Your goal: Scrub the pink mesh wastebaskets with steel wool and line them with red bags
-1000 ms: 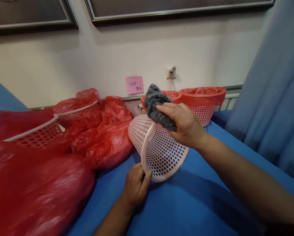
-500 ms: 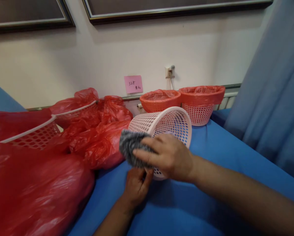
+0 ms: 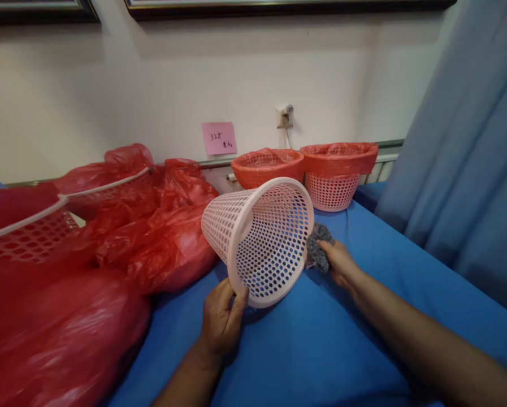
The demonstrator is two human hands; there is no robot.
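Observation:
A pale pink perforated plastic basket [image 3: 223, 217] lies tipped on its side, its round mouth facing me. My left hand [image 3: 223, 316] pinches the lower left of its rim between thumb and fingers. In my right hand [image 3: 340, 263] is a bunched grey cloth [image 3: 319, 246], held against or close beside the right side of the basket's rim. Fingers of the right hand are partly hidden behind the cloth.
Two baskets lined with red bags, one on the left [image 3: 268, 167] and one on the right [image 3: 332, 189], stand at the back. Red plastic bags [image 3: 66, 333] and a white-rimmed basket [image 3: 28, 226] fill the left. A blue sheet [image 3: 287, 362] covers the surface; a blue curtain [image 3: 460, 169] hangs right.
My right hand has carried the grey cloth from the left of the basket's mouth, across it, to the right side. The left hand stays at the rim. The view has shifted slightly.

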